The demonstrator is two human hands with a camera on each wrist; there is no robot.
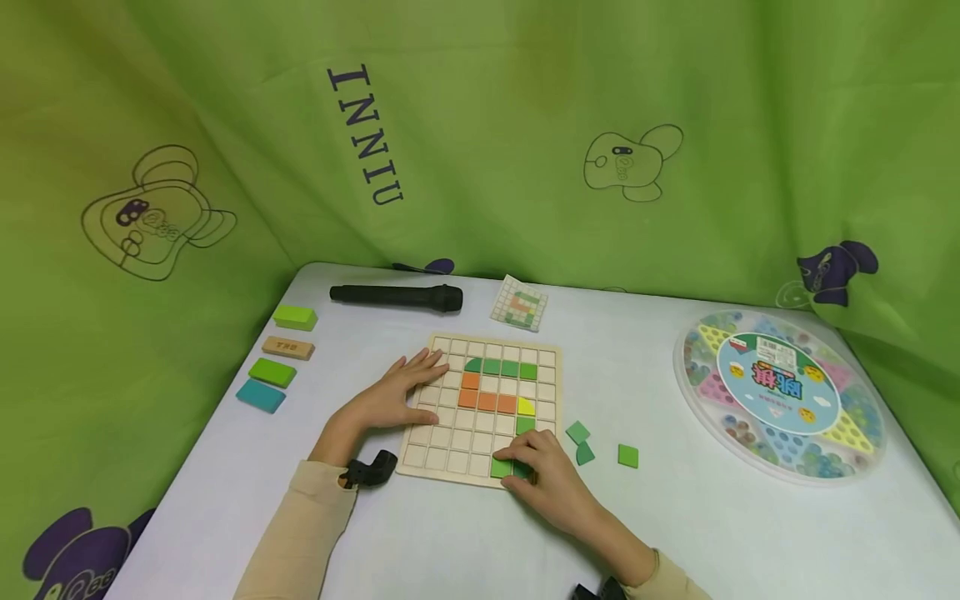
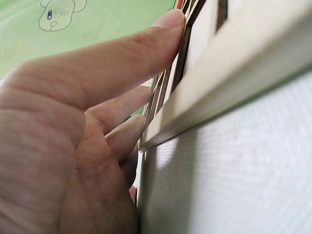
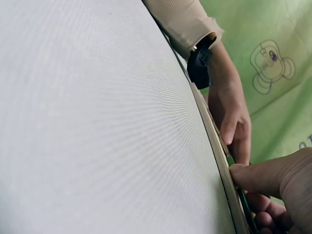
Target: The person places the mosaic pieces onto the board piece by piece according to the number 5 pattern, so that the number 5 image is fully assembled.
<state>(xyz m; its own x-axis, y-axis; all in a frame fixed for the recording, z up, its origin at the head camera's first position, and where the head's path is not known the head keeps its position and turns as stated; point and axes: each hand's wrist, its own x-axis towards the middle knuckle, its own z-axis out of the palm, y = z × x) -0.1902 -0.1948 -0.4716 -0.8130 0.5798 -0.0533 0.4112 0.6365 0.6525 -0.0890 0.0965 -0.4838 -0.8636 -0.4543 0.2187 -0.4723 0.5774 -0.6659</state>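
Note:
A pale wooden grid board (image 1: pixel 450 461) lies on the white table, with orange tiles (image 1: pixel 487 402), a yellow tile (image 1: pixel 527 407) and several green tiles (image 1: pixel 510 367) in its squares. My left hand (image 1: pixel 390 398) rests on the board's left side, fingers spread and thumb on the grid; the left wrist view shows the thumb (image 2: pixel 122 66) touching the frame. At the lower right corner, my right hand (image 1: pixel 551 483) pinches a green tile (image 1: pixel 522 471) low against the board, beside a light green tile (image 1: pixel 500 467). The right fingers partly cover both.
Loose green pieces (image 1: pixel 578 432) and a green square (image 1: pixel 628 456) lie right of the board. A pattern card (image 1: pixel 520 304) and black microphone (image 1: pixel 397 297) are behind. Coloured blocks (image 1: pixel 272 372) line the left edge. A round marble game box (image 1: pixel 780 396) sits far right.

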